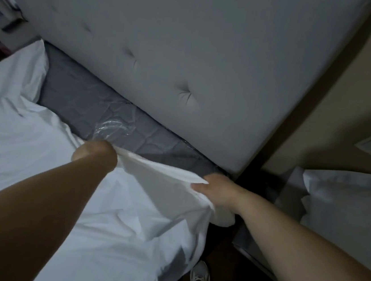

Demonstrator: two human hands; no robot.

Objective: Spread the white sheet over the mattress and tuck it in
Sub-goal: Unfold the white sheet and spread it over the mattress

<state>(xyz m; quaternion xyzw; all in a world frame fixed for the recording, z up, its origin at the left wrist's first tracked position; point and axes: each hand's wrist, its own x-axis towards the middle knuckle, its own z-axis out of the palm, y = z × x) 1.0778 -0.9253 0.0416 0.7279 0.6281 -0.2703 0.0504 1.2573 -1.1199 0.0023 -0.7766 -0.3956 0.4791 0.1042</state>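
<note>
White sheet covers most of the grey mattress, head-end strip bare. Right hand pinches the sheet's corner edge; left hand grips the same edge, fingers hidden.

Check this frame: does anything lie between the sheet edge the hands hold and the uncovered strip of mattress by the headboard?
Nothing visible does. Both the left hand and right hand grip the white sheet at its edge, and the bare grey mattress strip runs unobstructed to the headboard, apart from a clear plastic patch lying flat on it.
</note>
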